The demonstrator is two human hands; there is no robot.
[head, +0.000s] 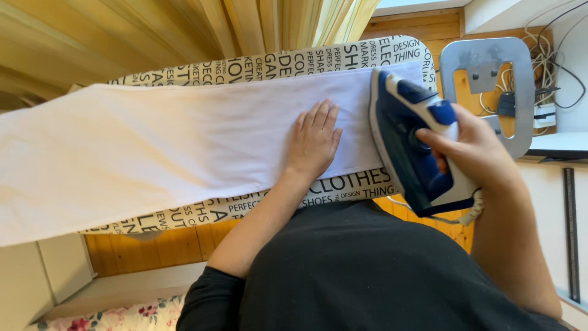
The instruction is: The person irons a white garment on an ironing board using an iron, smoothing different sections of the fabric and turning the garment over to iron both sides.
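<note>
At the bottom of the frame the person's black top fills the foreground, with a scrap of flowered fabric [110, 317] in the lower left corner. From there both bare forearms reach up toward the board. The left hand [315, 140] lies flat in the middle of the frame, fingers straight and together, palm pressed on the long white cloth [153, 153]; it grips nothing. The right hand [474, 150], at centre right, is curled tightly around the handle of the blue and white steam iron [409, 144], thumb across the top. The iron sits tilted at the right end of the cloth, just beside the left hand; whether its soleplate lies fully on the fabric I cannot quite tell. Its pale cord [468, 216] hangs below the heel.

The cloth stretches from the left edge of the frame to the upper right, covering most of the ironing board with its white, black-lettered cover [245, 205]. Beyond the board's tip, upper right, stands the grey metal iron rest [520, 92], with tangled cables [551, 55] behind it. Yellow curtains [184, 30] hang across the top left.
</note>
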